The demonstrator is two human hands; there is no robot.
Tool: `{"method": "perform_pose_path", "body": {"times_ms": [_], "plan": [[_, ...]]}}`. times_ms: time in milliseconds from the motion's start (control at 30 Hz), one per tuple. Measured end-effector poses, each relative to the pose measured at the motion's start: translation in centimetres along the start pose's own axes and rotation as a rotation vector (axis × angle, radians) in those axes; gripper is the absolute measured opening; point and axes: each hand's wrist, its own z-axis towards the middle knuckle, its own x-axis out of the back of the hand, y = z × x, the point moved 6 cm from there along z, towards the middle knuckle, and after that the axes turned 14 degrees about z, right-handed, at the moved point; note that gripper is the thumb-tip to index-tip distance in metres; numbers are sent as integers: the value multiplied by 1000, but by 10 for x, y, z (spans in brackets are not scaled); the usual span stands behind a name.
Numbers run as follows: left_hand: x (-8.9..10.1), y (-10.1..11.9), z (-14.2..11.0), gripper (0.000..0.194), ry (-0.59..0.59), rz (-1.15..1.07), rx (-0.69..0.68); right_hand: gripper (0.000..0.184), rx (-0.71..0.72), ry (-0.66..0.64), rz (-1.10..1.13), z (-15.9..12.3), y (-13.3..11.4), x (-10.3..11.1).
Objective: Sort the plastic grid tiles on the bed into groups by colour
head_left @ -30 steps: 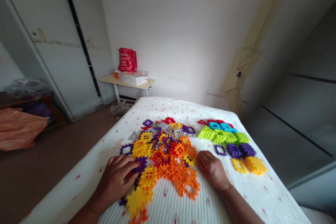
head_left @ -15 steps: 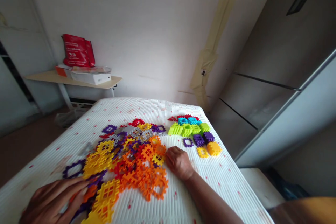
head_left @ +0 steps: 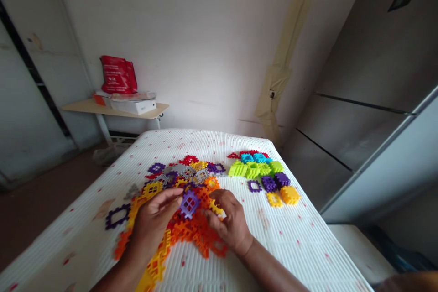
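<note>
My left hand (head_left: 152, 221) pinches a purple plastic building block (head_left: 189, 204) with a window-like grid, held up over the pile by its left edge. Just to the right, my right hand (head_left: 232, 221) has its thumb and fingers apart, facing the purple block. A yellow notched block (head_left: 215, 207) shows between those fingers; whether they touch it is unclear. Beneath both hands spreads a heap of interlocking blocks, with orange pieces (head_left: 195, 232) in front and yellow ones (head_left: 159, 260) partly covered by my left forearm. Grey pieces (head_left: 201, 175) lie toward the back.
Sorted stacks stand at the right: lime green (head_left: 253, 170), blue (head_left: 258, 158), purple (head_left: 269, 183) and yellow (head_left: 290, 195). A purple frame block (head_left: 118, 216) lies left of the heap. Behind is a side table (head_left: 82, 106) with a red bag (head_left: 118, 75); a refrigerator (head_left: 362, 77) stands right.
My left hand has come from the near left to the heap's middle and now holds a purple block. The right hand has lifted and opened beside it. The view has shifted slightly left.
</note>
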Motion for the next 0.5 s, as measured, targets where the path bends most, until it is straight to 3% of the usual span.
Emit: {"method": "perform_pose_path", "body": {"times_ms": [133,333,500], "plan": [[-14,-1,2,34,-25,-58,-32,36,-55,-28,13,0,-5,-13],[-23,-8,-1,35,-39,-34,-49,38,-116,-50,-49,-3,-1,-18],[-16,-9,4,40,-13,141,-134,38,-22,-94,-313,0,0,-10]]}}
